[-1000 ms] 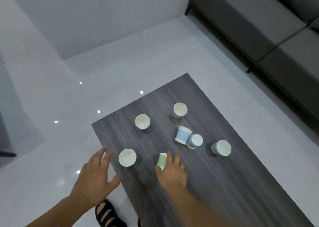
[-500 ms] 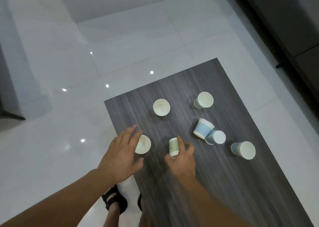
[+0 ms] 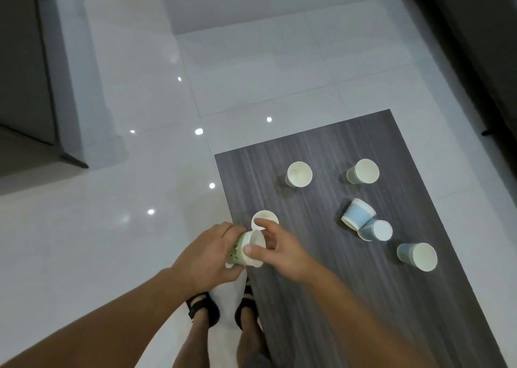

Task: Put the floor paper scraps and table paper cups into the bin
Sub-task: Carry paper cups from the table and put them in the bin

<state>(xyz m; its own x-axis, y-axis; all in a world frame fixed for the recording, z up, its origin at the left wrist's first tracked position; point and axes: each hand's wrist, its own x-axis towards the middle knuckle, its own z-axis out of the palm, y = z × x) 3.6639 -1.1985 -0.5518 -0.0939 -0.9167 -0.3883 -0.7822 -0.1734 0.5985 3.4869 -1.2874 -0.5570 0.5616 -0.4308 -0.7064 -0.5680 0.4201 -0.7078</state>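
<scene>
Left hand [image 3: 208, 255] fingers [image 3: 226, 227] curled round green cup [image 3: 240, 255], gripping wall. Right hand [image 3: 282, 248] fingers [image 3: 265, 223] and thumb pinch same cup's rim. Cup tilted, mouth toward right hand, at tabletop [image 3: 307, 297] left edge. Upright cup [image 3: 265, 216] just behind, on tabletop. Farther right: two pale cups [image 3: 299, 174], blue pair [image 3: 358, 213] touching, one grey-blue cup [image 3: 418, 255].

My left hand [image 3: 207, 255] and right hand [image 3: 279, 246] hold a cup [image 3: 246, 251] at the table [image 3: 307, 297]'s left edge, a second cup [image 3: 265, 217] just behind it. Two far cups [image 3: 298, 174] stand toward the far edge, three other cups [image 3: 375, 230] toward the right edge.
</scene>
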